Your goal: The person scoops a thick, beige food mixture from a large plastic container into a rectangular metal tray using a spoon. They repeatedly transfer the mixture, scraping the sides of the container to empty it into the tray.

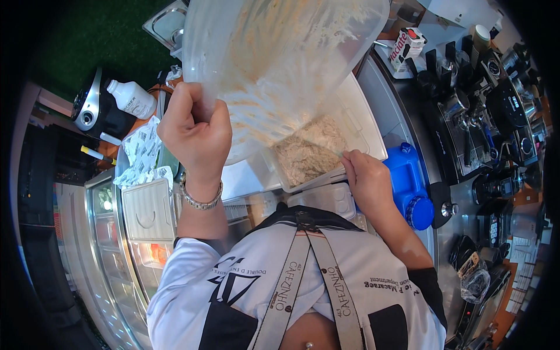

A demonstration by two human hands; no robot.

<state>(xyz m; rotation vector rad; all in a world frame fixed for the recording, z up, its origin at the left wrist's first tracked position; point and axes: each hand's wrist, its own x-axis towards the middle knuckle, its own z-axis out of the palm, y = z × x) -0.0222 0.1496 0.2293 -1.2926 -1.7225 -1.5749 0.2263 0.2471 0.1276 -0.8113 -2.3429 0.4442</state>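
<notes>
My left hand [198, 125] is closed on the rim of a large translucent plastic tub [280, 52], which is held up and tilted. Beige and orange smears streak its inside. Below its lower edge, a white container [364, 125] holds a moist, shredded-looking beige mixture [312, 151]. At the right edge of that mixture, my right hand [370, 181] is closed around a thin pale utensil. Its far end is too faint against the food to make out.
Against the container's right side stands a blue jug [408, 181]. An espresso machine [501, 122] and a milk carton [407, 46] are on the right counter. To the left are a white bottle [133, 99], a black appliance [96, 111] and a lidded box [149, 211].
</notes>
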